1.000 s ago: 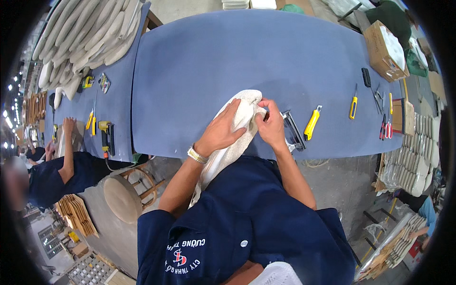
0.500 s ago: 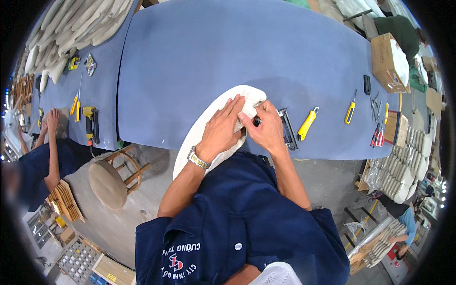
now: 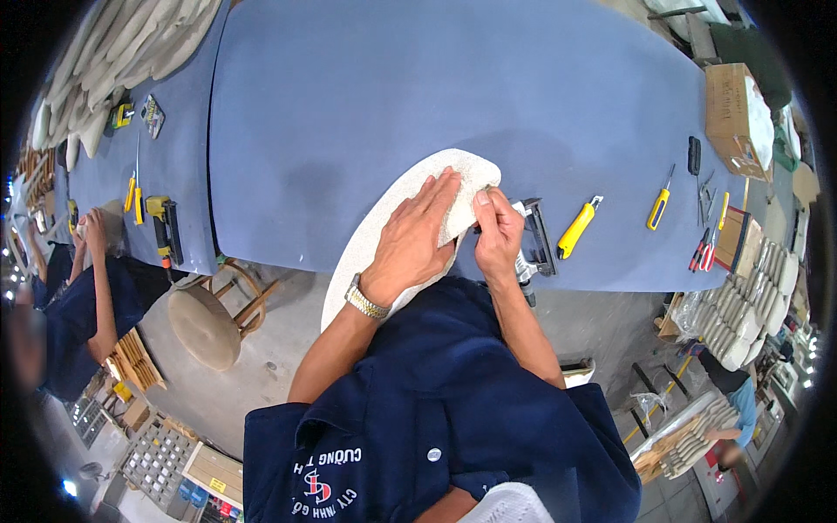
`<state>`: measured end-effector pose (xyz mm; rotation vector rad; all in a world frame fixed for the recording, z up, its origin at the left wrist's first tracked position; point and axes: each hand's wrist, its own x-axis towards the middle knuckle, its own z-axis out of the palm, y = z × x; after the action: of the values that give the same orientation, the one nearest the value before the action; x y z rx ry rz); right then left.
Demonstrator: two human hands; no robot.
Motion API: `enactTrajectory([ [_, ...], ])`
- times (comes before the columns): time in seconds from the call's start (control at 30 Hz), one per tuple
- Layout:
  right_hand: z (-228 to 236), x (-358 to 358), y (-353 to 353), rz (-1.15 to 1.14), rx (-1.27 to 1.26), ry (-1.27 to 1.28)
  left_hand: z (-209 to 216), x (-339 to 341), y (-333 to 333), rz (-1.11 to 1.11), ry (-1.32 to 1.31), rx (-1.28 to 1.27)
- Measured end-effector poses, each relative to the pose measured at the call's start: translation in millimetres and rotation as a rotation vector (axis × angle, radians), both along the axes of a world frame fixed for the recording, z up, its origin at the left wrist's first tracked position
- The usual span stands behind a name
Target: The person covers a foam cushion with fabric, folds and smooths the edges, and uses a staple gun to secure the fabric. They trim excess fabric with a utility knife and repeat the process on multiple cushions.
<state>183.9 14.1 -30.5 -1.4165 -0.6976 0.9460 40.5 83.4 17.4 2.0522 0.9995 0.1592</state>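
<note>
A cream fabric-covered cushion pad with a rounded end lies slantwise at the table's near edge, against my body. My left hand rests flat on top of it, fingers stretched toward the far end. At the pad's right edge my right hand is closed, thumb and fingers pinching the fabric edge. Just right of that hand lies a black and silver staple gun, partly hidden behind it. A yellow utility knife sits beside the staple gun.
Farther right are a yellow-handled screwdriver, red-handled pliers and a cardboard box. Another nail gun and stacked cream pads occupy the left table. A co-worker works there, near a round stool.
My right hand has shifted up along the pad's edge and turned, its fingers now closed at the fabric corner. My left hand stays flat on the pad. The view has shifted slightly.
</note>
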Motion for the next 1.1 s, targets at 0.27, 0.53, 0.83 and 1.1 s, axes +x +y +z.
enactTrajectory([
  [0.27,-11.9,8.3,5.1,0.047,-0.019,0.114,-7.7,-0.5,14.1,0.003,0.015,0.052],
  [0.53,18.3,11.9,31.9,0.022,0.017,-0.492,3.2,1.8,30.3,-0.081,0.087,-0.025],
  [0.83,40.1,16.7,34.9,0.091,-0.143,-0.503,-4.4,-1.3,26.0,0.008,-0.01,0.008],
  [1.1,34.2,27.6,26.4,0.191,-0.069,-0.597,7.3,8.5,6.9,0.159,-0.043,0.076],
])
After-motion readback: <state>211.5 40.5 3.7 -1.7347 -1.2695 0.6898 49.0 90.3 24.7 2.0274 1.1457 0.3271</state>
